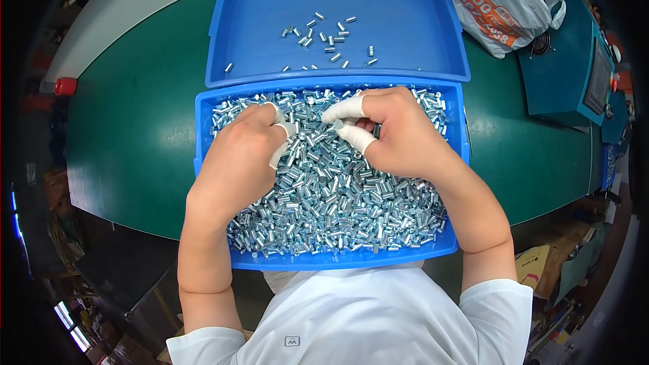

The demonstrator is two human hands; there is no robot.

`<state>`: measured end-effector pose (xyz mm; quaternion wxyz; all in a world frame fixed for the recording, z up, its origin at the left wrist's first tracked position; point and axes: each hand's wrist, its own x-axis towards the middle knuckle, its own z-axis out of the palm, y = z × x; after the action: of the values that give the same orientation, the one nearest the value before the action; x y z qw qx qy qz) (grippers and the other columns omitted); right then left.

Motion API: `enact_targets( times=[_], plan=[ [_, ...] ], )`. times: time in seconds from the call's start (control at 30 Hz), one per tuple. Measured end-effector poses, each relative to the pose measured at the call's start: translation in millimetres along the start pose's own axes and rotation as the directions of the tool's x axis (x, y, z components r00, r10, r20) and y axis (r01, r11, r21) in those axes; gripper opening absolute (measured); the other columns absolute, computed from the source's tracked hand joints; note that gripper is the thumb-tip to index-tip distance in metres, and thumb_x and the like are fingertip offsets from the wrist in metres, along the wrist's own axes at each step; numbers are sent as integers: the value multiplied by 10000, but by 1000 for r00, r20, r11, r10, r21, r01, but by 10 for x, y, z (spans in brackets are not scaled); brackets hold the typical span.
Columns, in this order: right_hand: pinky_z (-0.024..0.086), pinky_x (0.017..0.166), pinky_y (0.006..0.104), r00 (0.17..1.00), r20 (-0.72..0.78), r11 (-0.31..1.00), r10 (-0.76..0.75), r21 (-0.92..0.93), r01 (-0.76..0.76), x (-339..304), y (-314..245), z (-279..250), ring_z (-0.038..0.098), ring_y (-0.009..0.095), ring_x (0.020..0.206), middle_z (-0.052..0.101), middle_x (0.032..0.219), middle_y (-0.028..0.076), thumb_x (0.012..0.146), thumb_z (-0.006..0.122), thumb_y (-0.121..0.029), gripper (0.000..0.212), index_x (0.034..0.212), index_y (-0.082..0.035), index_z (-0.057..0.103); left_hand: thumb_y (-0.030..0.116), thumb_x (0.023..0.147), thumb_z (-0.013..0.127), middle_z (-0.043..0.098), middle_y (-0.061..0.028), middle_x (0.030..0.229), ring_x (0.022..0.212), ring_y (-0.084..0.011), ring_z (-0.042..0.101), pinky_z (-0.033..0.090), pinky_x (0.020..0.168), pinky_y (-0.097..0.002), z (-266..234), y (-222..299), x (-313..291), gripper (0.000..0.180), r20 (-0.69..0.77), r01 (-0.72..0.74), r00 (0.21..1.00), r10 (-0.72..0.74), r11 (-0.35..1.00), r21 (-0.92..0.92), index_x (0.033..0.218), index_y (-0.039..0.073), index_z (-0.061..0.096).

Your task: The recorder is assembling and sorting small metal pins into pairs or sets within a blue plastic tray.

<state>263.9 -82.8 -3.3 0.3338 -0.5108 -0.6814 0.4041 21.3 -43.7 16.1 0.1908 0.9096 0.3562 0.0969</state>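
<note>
The right hand (402, 125), just above the centre of the frame, has its thumb and forefinger drawn together on a small metal pin (339, 124), whose round end shows between the tips. The left hand (247, 138), left of centre, has its fingers curled down into the heap, tips near one another; whether they grip anything I cannot tell, since the back of the hand hides most of them. White covers (346, 108) wrap the thumb and some fingers of both hands. Beneath both lie the loose pins (331, 209), shiny and short, jumbled at all angles and filling the lower tray (351, 261), which is blue and spans the middle of the frame. The bare forearms pass over its left and right sides, and a white shirt (378, 318) takes up the bottom centre. Right above the lower tray, at top centre, is the upper tray (399, 20), also blue, with a few pins scattered on its floor, mostly in its lower half. Both trays are on the green desk (135, 115), which shows to the left and right of them. A red object (65, 86) sits at the desk's edge on the far left. At upper right are a crumpled plastic bag (497, 3), white and orange, and beside it a teal machine (554, 74) with a dark screen (596, 81)
</note>
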Motion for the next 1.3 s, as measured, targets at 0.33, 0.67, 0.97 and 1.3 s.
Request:
enact_targets(
  times=[0.33,0.67,0.97,1.3],
  plan=[
    [528,689,251,998,25,998,55,37,-56,8,-29,-71,649,99,739,731,834,62,867,751,-4,285,1152,-17,740,-153,643,638,592,-136,895,922,-346,621,528,796,-436,30,29,16,335,23,-13,1000,9,983,182,940,-20,718],
    [556,728,366,963,-43,921,-265,-306,240,17,148,69,685,280,808,732,873,105,774,823,-42,207,976,-51,776,-131,645,621,567,-130,830,868,-327,618,532,737,-451,39,27,26,149,-31,-49,998,53,991,124,722,-10,580],
    [520,731,417,984,36,849,-177,-500,171,6,92,163,601,295,858,633,837,92,717,825,-52,211,921,-44,771,-125,642,669,598,-120,868,879,-338,645,533,744,-439,81,55,74,223,-25,29,999,-25,981,193,826,0,677],
    [508,752,427,974,-4,892,-227,-404,206,4,166,121,609,310,826,662,853,97,747,826,-66,184,909,-45,741,-134,620,643,576,-105,822,838,-321,629,520,722,-432,100,69,74,227,-61,-37,997,53,969,243,795,10,652]
  ],
)
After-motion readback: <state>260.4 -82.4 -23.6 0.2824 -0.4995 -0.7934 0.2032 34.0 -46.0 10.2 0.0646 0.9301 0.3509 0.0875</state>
